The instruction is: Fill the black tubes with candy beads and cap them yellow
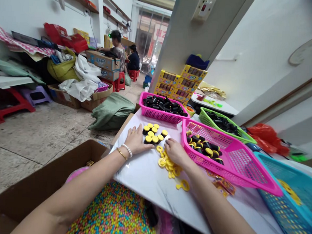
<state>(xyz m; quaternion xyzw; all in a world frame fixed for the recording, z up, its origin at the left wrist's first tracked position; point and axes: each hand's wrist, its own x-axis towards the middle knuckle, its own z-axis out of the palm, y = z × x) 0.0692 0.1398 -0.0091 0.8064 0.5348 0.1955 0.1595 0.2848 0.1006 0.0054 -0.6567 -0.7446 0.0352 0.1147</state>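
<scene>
My left grip [136, 141] is low over the worktop [141, 176], fingers spread apart and thumb stretched toward a group of black cylinders with yellow caps [155, 140]. I can see these standing upright, close together, between my two hands; the thumb is just beside the nearest one, though I can't tell whether it touches. My right grip [175, 151] has its fingers curled downward, and I can't tell from here whether they are closed on anything. It is right by a loose pile of yellow ring pieces [162, 162], which spreads toward me, with one piece lying near the forearm.

To the right of that hand I have a pink basket [238, 147] with more capped cylinders lying jumbled inside. A second pink basket [158, 113], full of black pieces, sits at the far end, and a green basket [243, 136] also holds black ones. The blue basket [293, 217] at my far right has yellow pieces in it. Below the near edge I see a mass of multicoloured beads [111, 211]. Across the room, two people [119, 51] sit on red stools.
</scene>
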